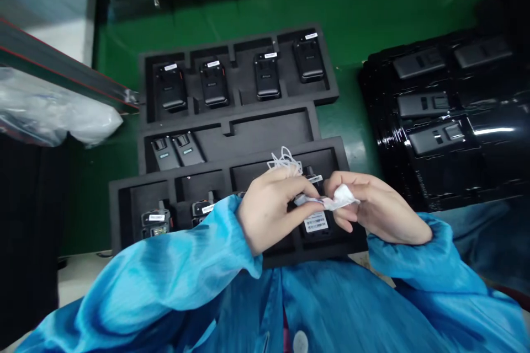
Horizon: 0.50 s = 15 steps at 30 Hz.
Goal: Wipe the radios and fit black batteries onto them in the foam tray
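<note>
White and crumpled, a small wrapper (344, 197) spans crosswise between the left hand (271, 207) and the right hand (381, 204), each grip narrow and pinching it, with pale cord loops (285, 161) beyond the left. Below sits a labelled device (317, 223) near the lower foam tray's (115, 215) right edge; green worktop (356, 118) separates that from the black plastic tray (488, 162).

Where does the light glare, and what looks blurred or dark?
In the head view, bright streaks glare off the glossy black tray; in that view too, the clear plastic bag looks soft, the upper right corner sinks into darkness, and the barcode label near the left hand is too small and soft to read.
</note>
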Motion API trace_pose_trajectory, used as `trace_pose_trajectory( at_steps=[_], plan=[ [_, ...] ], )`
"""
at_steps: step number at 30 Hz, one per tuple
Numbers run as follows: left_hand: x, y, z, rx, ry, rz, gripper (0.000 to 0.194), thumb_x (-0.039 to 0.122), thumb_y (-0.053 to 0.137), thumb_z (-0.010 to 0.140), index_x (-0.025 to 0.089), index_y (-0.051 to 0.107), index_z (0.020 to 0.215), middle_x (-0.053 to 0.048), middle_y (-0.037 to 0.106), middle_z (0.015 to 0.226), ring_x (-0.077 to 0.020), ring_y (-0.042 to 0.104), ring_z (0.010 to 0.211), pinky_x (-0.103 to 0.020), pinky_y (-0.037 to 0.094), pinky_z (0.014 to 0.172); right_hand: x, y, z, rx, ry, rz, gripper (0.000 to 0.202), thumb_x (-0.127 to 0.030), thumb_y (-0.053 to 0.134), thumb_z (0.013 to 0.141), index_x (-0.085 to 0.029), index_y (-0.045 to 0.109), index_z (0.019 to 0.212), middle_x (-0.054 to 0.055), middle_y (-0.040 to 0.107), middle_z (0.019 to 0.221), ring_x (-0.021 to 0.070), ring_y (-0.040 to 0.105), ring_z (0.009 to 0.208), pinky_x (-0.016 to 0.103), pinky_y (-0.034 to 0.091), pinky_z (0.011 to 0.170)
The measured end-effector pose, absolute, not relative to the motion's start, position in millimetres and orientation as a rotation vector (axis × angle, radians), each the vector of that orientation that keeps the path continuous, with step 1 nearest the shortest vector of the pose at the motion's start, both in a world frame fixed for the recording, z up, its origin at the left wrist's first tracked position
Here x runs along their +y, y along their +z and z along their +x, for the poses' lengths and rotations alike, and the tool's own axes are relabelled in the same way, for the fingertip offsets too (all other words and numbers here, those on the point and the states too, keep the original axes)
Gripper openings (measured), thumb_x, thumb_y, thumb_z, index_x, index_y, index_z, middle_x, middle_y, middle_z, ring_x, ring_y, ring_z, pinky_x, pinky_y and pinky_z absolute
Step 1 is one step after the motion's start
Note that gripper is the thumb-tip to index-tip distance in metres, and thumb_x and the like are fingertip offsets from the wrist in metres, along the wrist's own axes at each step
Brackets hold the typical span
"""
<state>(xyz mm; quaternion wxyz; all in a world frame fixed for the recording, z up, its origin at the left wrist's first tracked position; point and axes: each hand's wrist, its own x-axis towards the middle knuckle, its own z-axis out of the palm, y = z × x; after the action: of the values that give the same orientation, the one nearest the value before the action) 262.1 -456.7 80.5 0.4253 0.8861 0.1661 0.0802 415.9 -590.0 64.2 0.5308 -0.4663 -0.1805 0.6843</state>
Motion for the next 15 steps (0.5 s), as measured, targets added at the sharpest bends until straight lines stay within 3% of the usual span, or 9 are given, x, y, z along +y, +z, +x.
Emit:
trace_pose_trajectory(
  at_steps=[3,5,8,12,15],
  plan=[
    [-458,74,260,0.472,0.196,2.243,0.018,0.035,0.06,0.085,0.02,0.064,0.077,0.003,0.049,0.064,-0.0098,0.047,0.065,-0.023,0.037,0.062,-591,64,412,-0.844,1.273,-1.428,0.016,-0.034,0.053,0.086,-0.019,0.057,0.09,0.003,0.05,0.084,0.0146,0.05,0.075,0.03,0.045,0.068],
    [-459,72,258,0.495,0.207,2.307,0.021,0.037,0.056,0.086,0.019,0.063,0.077,0.002,0.05,0.066,-0.0109,0.048,0.066,-0.025,0.037,0.063,-592,64,408,-1.077,0.936,-1.619,0.011,-0.025,0.062,0.081,-0.02,0.056,0.088,0.005,0.051,0.095,0.0181,0.051,0.092,0.033,0.044,0.08],
    [-463,72,254,0.483,0.194,2.399,0.024,0.035,0.05,0.089,0.018,0.061,0.076,-0.001,0.054,0.072,-0.0133,0.049,0.07,-0.028,0.037,0.066,-597,63,401,-1.291,0.576,-1.646,0.014,-0.011,0.057,0.081,-0.022,0.055,0.09,0.006,0.053,0.101,0.019,0.053,0.098,0.036,0.045,0.085],
    [-469,77,253,0.556,0.162,2.236,0.015,0.024,0.052,0.085,0.018,0.063,0.076,0.001,0.051,0.066,-0.0125,0.048,0.068,-0.026,0.037,0.062,-606,59,397,-1.643,0.343,-1.536,0.032,-0.005,0.052,0.078,-0.026,0.055,0.102,0.006,0.055,0.105,0.0215,0.054,0.103,0.041,0.049,0.084],
    [-476,79,254,0.669,0.109,1.916,0.015,0.023,0.052,0.085,0.019,0.065,0.079,0.002,0.049,0.062,-0.0111,0.048,0.064,-0.025,0.038,0.059,-609,56,394,-1.735,0.37,-1.583,0.034,-0.014,0.057,0.074,-0.023,0.052,0.106,0.01,0.051,0.118,0.0276,0.048,0.116,0.049,0.046,0.092]
  ],
)
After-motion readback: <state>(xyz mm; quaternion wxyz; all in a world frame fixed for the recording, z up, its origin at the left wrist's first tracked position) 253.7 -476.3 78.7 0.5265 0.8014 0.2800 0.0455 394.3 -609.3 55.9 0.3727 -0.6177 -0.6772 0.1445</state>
